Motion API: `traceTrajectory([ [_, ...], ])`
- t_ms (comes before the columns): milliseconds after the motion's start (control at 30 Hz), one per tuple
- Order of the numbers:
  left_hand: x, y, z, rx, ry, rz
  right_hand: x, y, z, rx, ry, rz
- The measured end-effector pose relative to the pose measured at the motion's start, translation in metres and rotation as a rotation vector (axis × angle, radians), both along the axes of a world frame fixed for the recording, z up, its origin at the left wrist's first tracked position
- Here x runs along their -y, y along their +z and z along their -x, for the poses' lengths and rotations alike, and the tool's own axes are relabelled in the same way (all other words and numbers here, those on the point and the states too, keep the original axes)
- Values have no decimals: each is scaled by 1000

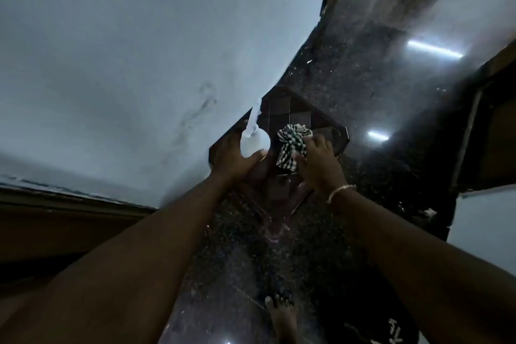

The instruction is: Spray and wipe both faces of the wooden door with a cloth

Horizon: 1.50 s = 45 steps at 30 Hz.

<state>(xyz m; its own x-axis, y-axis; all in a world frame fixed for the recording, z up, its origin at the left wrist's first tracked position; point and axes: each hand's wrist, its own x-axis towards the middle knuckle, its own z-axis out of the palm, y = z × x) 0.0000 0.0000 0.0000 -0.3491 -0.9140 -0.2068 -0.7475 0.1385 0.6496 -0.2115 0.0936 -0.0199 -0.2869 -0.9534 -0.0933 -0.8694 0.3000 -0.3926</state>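
Head view: the left hand [237, 159] has its fingers wrapped round a white spray bottle [254, 142], nozzle pointing away. The right hand [318, 165] is curled over a bunched green-checked cloth [291, 148], which lies on a low dark stand [282, 106]. The step looks like gathering the supplies. It would go best with the cloth bundled fully into the palm and the bottle lifted upright so it does not drip. The stand sits on a glossy speckled dark stone floor [363, 92], tight against a pale scuffed wall [111, 64]. Brown timber at the right edge [497, 134] may be the wooden door, though the dim light makes that uncertain.
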Motion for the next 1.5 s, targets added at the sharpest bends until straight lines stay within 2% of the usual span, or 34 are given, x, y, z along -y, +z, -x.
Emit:
traceTrajectory([
  [133, 15, 0, 18, -69, 22, -61, 41, -25, 1, 84, -71, -120],
  [233, 29, -2, 23, -230, -12, -57, 60, -46, -4, 73, -103, -158],
  [333, 42, -4, 29, -245, -28, -97, 71, -55, -3, 98, -157, -97],
  [433, 47, -4, 35, -265, -16, -152, 72, -54, 1, 290, -340, -9],
  [500, 49, -2, 36, -248, 64, -190, 65, -51, 8, 553, -485, 48],
  [567, 50, -1, 29, -243, 152, -217, 55, -41, 11, 954, -628, 70],
  [667, 36, 25, 17, -298, 154, -181, 31, -3, 8, 1419, -812, 68],
  [733, 27, 48, 5, -364, 169, -128, 15, 27, 4, 1723, -862, 164],
  [767, 22, 59, 0, -390, 179, -110, 6, 38, 0, 1827, -852, 222],
  [833, 9, 89, -17, -425, 195, -56, -11, 67, -16, 1901, -842, 204],
  [1000, -32, 167, -64, -495, 257, 74, -37, 136, -55, 1974, -716, 94],
  [1133, -75, 230, -107, -503, 272, 172, -53, 204, -97, 2034, -659, 226],
  [1233, -122, 285, -149, -552, 285, 250, -77, 269, -136, 2173, -502, 256],
  [1333, -171, 339, -190, -603, 342, 315, -106, 337, -179, 2276, -252, 199],
  [1400, -207, 380, -217, -652, 371, 321, -133, 378, -212, 2284, -174, 132],
  [1500, -254, 434, -253, -727, 425, 312, -167, 423, -259, 2241, -100, 166],
])
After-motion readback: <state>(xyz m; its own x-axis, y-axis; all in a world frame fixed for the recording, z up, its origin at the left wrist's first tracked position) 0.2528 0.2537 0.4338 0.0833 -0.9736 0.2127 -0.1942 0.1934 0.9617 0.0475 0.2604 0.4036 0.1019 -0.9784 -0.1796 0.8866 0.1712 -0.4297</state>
